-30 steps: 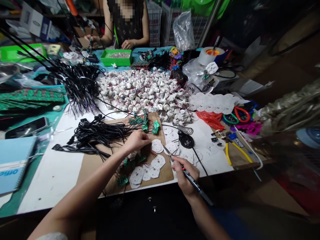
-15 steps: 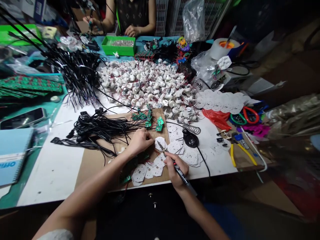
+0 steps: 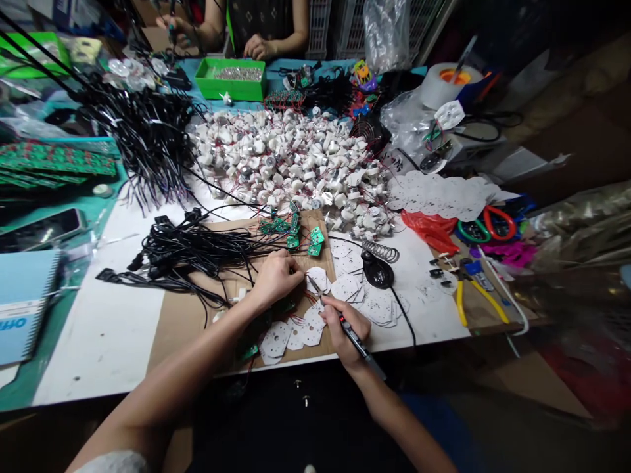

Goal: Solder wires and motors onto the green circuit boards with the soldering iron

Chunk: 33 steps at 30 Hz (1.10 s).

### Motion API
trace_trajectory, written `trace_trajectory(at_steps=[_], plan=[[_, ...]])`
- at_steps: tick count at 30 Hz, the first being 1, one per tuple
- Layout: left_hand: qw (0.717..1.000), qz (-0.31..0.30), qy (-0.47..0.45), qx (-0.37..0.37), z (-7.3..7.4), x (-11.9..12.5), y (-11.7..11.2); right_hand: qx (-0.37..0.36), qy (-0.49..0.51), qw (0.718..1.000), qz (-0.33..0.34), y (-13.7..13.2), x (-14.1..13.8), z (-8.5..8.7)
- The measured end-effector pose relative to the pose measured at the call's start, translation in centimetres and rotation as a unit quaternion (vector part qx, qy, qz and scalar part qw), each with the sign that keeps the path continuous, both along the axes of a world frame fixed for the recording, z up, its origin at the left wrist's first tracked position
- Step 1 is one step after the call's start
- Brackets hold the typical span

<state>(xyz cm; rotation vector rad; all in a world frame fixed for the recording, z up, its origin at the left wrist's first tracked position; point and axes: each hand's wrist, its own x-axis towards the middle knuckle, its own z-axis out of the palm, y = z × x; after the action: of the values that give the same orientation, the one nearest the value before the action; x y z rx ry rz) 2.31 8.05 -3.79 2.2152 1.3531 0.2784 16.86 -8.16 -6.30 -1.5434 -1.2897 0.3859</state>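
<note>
My right hand [image 3: 348, 328] grips a soldering iron [image 3: 362, 348] like a pen. Its thin tip rests over a white circuit board [image 3: 320, 281], but contact cannot be made out. My left hand [image 3: 279, 279] is closed in a pinch just left of that board; what its fingertips hold is hidden. Several more white boards [image 3: 277, 338] with thin red wires lie below, overlapping on the cardboard [image 3: 170, 335]. Small green circuit boards [image 3: 315, 242] lie above my left hand, joined to a bundle of black cables [image 3: 182, 253].
A heap of small white motor-like parts [image 3: 296, 164] fills the table's middle. To the right are a coiled metal spring [image 3: 380, 251] on a black base [image 3: 378, 272] and yellow-handled pliers [image 3: 461, 302]. A co-worker's hand [image 3: 259, 47] rests behind a green tray [image 3: 229, 89].
The view has shifted slightly. Both hands stay almost in place over the boards, with the iron's tip still at the same white board.
</note>
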Motion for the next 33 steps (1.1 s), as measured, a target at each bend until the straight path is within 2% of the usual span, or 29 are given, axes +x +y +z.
trace_trajectory(at_steps=[9,19,23,29,33], plan=[[1.000,0.001,0.011,0.009,-0.3,0.0,-0.1,0.062,-0.081,0.994,0.043,0.5,0.1,0.9],[1.000,0.002,0.004,0.009,-0.1,0.0,-0.1,0.024,0.012,0.999,-0.031,-0.3,0.0,-0.2],[0.999,0.012,-0.045,-0.007,0.2,-0.3,-0.1,0.020,0.020,0.999,-0.044,-0.3,0.0,0.0],[0.978,0.030,-0.194,-0.074,0.0,-1.2,0.4,0.013,0.030,0.998,-0.062,-0.1,0.0,0.1],[0.985,0.004,-0.162,-0.064,0.1,-1.5,0.5,0.014,0.032,0.998,-0.058,-0.2,0.1,0.1]])
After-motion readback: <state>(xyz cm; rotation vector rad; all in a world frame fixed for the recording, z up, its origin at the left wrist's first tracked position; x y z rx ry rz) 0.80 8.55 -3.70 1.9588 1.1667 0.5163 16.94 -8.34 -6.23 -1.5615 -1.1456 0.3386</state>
